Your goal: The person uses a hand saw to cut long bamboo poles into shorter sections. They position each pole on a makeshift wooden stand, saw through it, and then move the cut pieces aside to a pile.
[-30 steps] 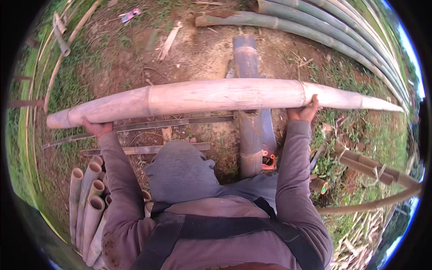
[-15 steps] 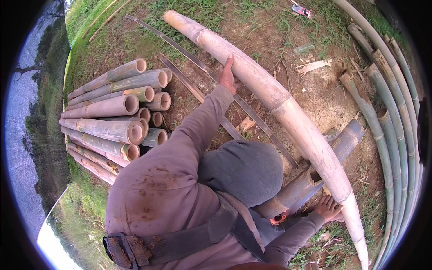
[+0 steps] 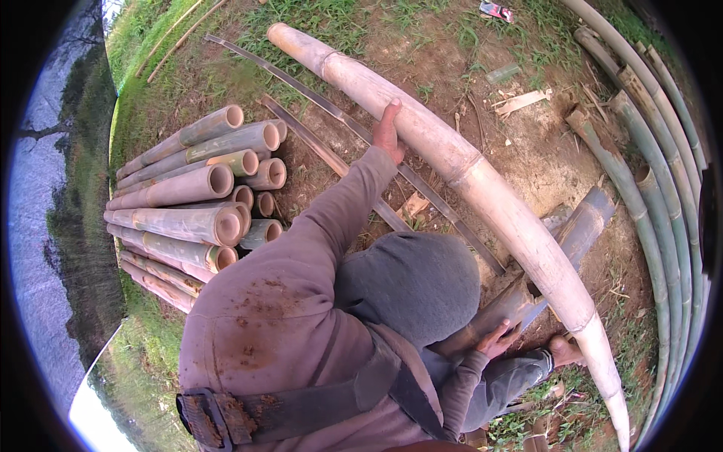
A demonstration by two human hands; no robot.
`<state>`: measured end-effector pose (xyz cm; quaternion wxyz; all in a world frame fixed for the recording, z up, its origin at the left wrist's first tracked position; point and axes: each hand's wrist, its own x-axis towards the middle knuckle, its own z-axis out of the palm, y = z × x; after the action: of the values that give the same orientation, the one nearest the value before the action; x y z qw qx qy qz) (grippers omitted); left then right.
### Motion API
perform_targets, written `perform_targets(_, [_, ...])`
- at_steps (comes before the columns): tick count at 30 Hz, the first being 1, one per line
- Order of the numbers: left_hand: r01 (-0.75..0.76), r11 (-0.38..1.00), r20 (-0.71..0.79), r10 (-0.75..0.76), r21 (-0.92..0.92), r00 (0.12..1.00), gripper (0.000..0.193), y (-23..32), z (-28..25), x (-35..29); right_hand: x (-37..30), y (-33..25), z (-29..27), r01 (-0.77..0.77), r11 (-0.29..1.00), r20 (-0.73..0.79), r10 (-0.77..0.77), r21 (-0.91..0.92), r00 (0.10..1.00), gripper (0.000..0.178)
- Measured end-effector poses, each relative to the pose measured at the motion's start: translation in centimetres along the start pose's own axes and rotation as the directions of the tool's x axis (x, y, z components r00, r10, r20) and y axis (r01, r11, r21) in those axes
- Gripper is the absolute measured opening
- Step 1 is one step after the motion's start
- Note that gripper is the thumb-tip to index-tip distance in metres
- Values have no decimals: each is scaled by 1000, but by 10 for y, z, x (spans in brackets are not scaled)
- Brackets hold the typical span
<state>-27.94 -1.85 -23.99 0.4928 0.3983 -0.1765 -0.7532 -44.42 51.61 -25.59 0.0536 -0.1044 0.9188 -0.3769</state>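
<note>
A long, pale bamboo pole [image 3: 452,167] slants from the upper middle to the lower right. My left hand [image 3: 388,134] is closed on its near side, thumb over the top. Under the pole lies a darker, thick bamboo log [image 3: 486,313] with a hole cut in its upper side; the pole crosses over it. My right hand [image 3: 495,340] rests against the near side of this log, fingers stretched out and apart from the pale pole. My bare foot [image 3: 565,352] is beside the pole, below the log.
Cut bamboo lengths [image 3: 177,188] are stacked at the left. Long green poles [image 3: 655,218] lie along the right. Two narrow split strips [image 3: 339,113] run across the dirt between the stack and the pole. A pale splinter [image 3: 522,102] and a small packet [image 3: 496,10] lie on the far ground.
My right hand has drawn back left from beside the lower part of the pale pole to the dark log, uncovering my foot. My left hand stays on the pole, which has shifted slightly.
</note>
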Motion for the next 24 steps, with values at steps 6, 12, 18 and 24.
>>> perform_targets(6, [65,997,94,-60,-49,994,74,-8,-43,-4,3,0,6,28,996,20,-30,84,999,78])
perform_targets(12, [46,999,50,-45,-26,998,76,-11,-37,-3,29,18,-13,-155,919,-21,174,362,984,79])
perform_targets(18, [234,972,30,-233,-14,972,98,-15,-29,-39,145,-29,-78,-204,386,-100,637,900,765,114])
perform_targets(24, [387,922,297,-368,-6,881,99,-51,-12,-77,221,48,-127,-82,70,27,579,994,815,125])
